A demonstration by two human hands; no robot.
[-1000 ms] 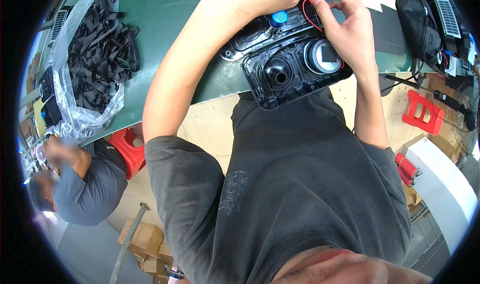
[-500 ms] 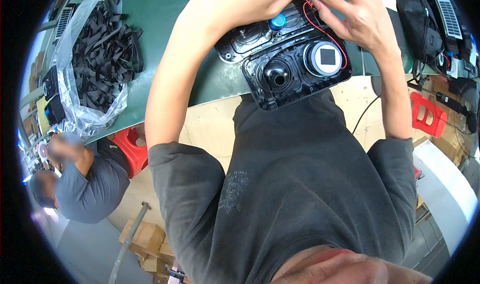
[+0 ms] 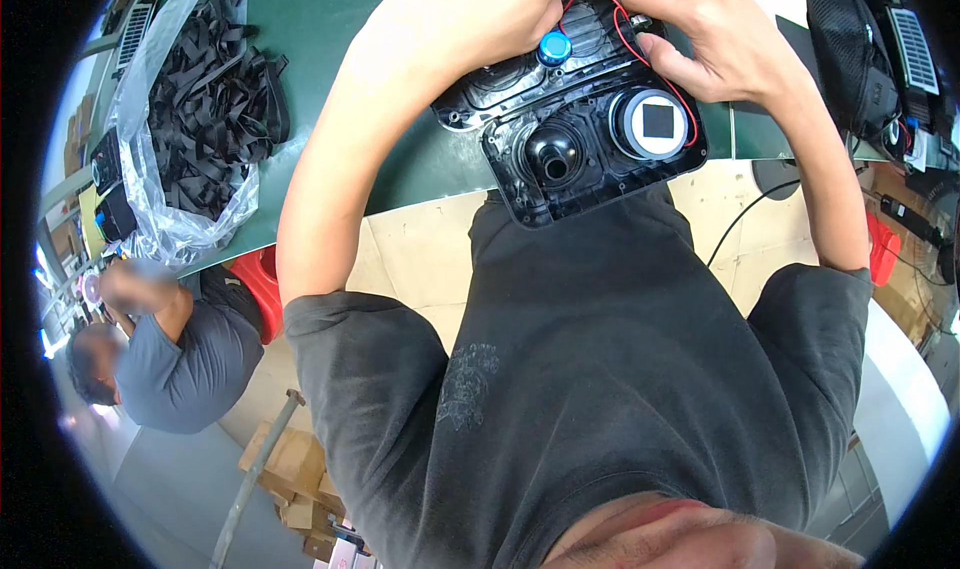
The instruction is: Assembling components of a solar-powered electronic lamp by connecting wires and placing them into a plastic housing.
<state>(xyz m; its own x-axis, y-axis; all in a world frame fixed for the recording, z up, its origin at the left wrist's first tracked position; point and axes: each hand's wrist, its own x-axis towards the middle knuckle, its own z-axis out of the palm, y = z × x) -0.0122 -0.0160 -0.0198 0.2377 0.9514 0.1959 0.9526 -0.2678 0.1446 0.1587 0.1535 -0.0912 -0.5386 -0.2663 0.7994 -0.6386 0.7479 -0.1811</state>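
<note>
Two black plastic speaker housing halves lie at the table's front edge: a near half [image 3: 600, 174] and a far half [image 3: 465, 114]. Set in the near half is a round speaker driver [image 3: 655, 127] with a white back and dark square; beside it sits a black port tube [image 3: 553, 159]. A blue round part [image 3: 554, 49] stands on the far half. Red wire [image 3: 628, 39] loops from the driver to the far half. My left hand [image 3: 525, 9] curls over that half, fingertips partly cut off by the upper edge. My right hand [image 3: 715, 39] has fingers apart, index and thumb near the wire.
A clear plastic bag [image 3: 130, 159] of black straps [image 3: 210, 109] lies left on the green table [image 3: 320, 19]. A black mesh bag [image 3: 845, 54] is at the right. A seated person [image 3: 185, 354] is at lower left, by a red stool [image 3: 262, 289].
My right hand has shifted slightly right and down, its elbow swinging outward. My left hand has drawn slightly left, and the red wire loop now spreads wider between the hands.
</note>
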